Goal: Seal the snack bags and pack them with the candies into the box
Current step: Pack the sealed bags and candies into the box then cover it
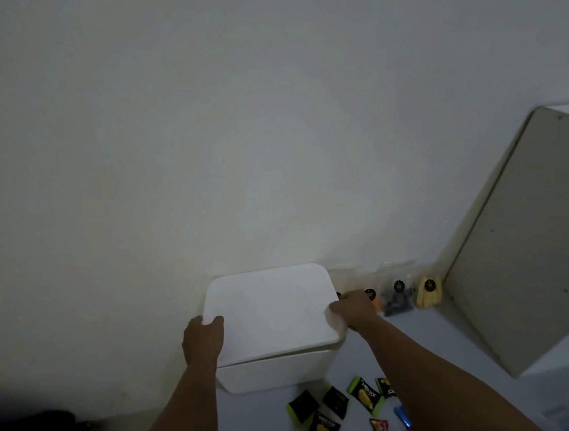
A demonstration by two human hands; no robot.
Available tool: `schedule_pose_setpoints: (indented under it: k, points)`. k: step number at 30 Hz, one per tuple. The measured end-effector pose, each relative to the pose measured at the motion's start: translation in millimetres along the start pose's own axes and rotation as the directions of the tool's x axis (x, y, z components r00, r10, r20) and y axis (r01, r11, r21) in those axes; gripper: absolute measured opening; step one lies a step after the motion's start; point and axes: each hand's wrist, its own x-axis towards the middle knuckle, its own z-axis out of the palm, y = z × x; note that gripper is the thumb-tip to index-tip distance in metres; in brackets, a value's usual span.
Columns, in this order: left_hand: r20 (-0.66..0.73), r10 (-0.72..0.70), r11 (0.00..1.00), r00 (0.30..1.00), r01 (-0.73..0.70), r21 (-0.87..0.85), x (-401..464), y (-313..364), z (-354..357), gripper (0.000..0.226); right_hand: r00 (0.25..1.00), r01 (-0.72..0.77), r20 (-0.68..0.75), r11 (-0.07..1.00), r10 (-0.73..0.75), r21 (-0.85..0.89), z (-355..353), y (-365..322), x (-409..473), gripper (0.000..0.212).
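While both hands grip the lid's (271,311) side edges — left hand (202,339), right hand (353,309) — candies (334,407) nearby.

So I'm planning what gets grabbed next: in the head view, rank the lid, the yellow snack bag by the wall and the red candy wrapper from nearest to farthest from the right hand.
1. Lid: the right hand grips its right edge.
2. Yellow snack bag: to the right, against the wall.
3. Red candy wrapper: on the table at the near edge, by the forearm.
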Motion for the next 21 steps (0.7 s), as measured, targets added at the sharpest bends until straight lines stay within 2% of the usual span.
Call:
schedule_pose_setpoints:
  k: [3, 8, 12, 14, 17, 21]
  points:
    - [-0.065, -0.013, 0.993, 0.998, 0.005, -0.119, -6, 8, -4, 0.054, 1.000, 0.013, -0.003, 0.994, -0.013, 0.111, -4, -7, -7, 0.023]
    - [-0.107, -0.028, 0.989, 0.994, 0.012, -0.150, -15, 22, -9, 0.047, 0.991, -0.114, 0.100, 0.941, 0.087, 0.317, -9, -20, -15, 0.006]
    - [-0.147, 0.002, 0.990, 0.989, -0.023, -0.139, -14, 30, -18, 0.041, 0.985, -0.170, 0.112, 0.813, 0.129, 0.557, -12, -35, -20, 0.006]
    - [-0.154, 0.027, 0.992, 0.988, -0.046, -0.120, -13, 37, -23, 0.039, 0.979, -0.200, 0.158, 0.751, 0.128, 0.629, -16, -43, -23, 0.013]
    - [-0.177, 0.040, 0.990, 0.983, -0.063, -0.127, -14, 51, -31, 0.038, 0.975, -0.204, 0.204, 0.720, 0.089, 0.663, -21, -52, -25, 0.027]
    - [-0.198, 0.045, 0.987, 0.979, -0.074, -0.143, -20, 57, -36, 0.035, 0.974, -0.196, 0.215, 0.746, 0.072, 0.636, -26, -55, -30, 0.024]
